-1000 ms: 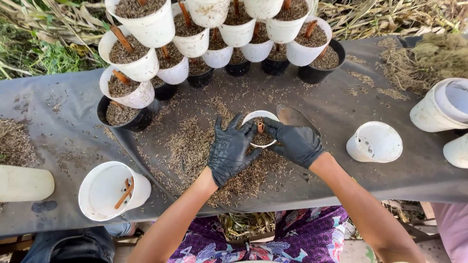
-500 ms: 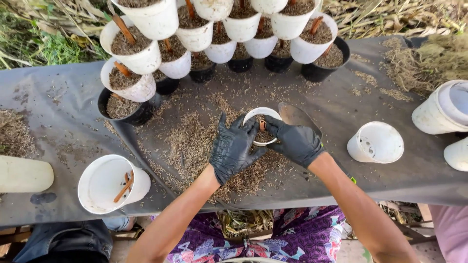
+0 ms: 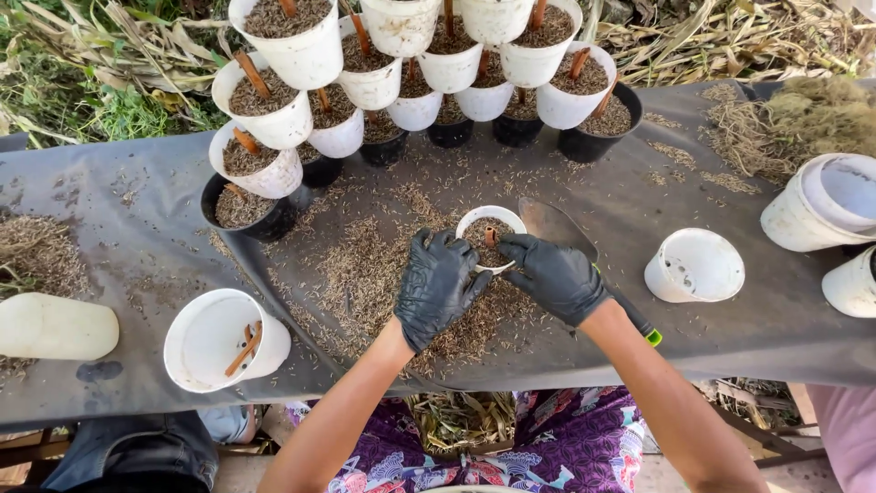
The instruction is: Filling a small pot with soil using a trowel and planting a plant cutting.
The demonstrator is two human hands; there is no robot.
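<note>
Keep the small white pot steady on the desk and press the husk fill evenly around the brown stick so it stands upright at the centre (don't tilt it). Your left hand cups the pot's near-left rim, gloved fingers curled in a narrow grip on it. Your right hand reaches in from the pot's right, fingertips on the rim and fill; both forearms angle up toward the pot. A trowel lies just right of the pot, under your right wrist.
</note>
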